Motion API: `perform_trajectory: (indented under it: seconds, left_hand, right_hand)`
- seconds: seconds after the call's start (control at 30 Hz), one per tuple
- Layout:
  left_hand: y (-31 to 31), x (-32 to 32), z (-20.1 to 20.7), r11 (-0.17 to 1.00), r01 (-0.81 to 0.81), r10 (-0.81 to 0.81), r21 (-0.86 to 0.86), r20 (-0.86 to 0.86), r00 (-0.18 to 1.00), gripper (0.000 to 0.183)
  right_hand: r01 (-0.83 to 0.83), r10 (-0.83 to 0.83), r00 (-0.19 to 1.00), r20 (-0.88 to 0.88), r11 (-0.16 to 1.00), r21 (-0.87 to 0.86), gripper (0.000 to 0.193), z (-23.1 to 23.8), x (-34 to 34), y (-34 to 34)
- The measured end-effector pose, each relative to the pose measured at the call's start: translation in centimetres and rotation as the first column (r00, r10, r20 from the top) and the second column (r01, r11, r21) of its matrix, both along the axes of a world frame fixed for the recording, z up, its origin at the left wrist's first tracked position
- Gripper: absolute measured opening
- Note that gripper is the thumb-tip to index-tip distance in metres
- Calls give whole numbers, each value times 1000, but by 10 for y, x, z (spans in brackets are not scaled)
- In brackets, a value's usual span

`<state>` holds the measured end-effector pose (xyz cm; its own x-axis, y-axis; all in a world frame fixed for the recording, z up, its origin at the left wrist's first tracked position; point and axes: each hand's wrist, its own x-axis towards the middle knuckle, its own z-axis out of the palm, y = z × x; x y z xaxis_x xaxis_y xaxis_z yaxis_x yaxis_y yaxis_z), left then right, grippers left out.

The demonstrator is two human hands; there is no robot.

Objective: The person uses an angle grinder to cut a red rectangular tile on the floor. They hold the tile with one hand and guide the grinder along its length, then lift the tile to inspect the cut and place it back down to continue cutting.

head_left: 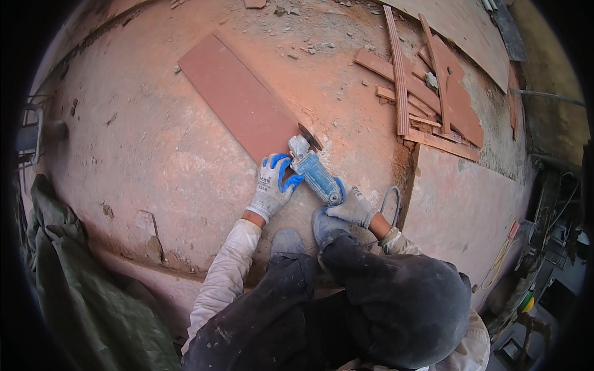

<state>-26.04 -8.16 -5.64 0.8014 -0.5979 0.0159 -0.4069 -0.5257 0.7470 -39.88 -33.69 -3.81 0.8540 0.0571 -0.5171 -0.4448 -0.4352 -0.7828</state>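
A long reddish-brown tile (238, 96) lies flat on the dusty floor, running from upper left down to the middle. A blue angle grinder (317, 174) has its disc at the tile's near end. My left hand (271, 185), in a white and blue glove, rests on the tile's near corner beside the grinder's head. My right hand (352, 207), gloved the same way, grips the rear of the grinder's body. I am crouched, and both my shoes (306, 234) stand just below the grinder.
A pile of cut reddish strips and offcuts (427, 93) lies at the upper right. Rubble is scattered at the top. A grey cable loop (391, 207) trails by my right wrist. A green tarpaulin (80, 290) sits at the lower left, with a yellow cord (501, 260) and equipment at the right.
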Motion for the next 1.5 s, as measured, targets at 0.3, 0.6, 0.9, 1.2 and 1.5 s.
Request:
perform_trajectory:
  seconds: [0.3, 0.6, 0.9, 1.2, 1.5]
  left_hand:
    - [0, 2, -3, 1000, 0, 0, -21, 20, 1000, 49]
    - [0, 3, -1, 999, -21, 20, -36, -15, 1000, 51]
    - [-1, 4, -4, 996, -59, 57, -66, -45, 997, 47]
    - [0, 5, 0, 993, -81, 73, -83, -92, 993, 44]
    - [1, 6, -5, 990, -91, 75, -112, -135, 988, 45]
  right_hand:
    - [1, -3, 998, -66, 1000, -19, 95, 10, 7, 2]
    - [-7, 6, 999, -37, 1000, -27, 88, 13, 12, 4]
    - [14, -15, 999, -50, 999, -30, 86, 14, 15, 7]
    - [31, -32, 999, -31, 999, -29, 80, 22, 20, 11]
    - [55, -55, 998, -20, 998, -16, 77, 20, 21, 14]
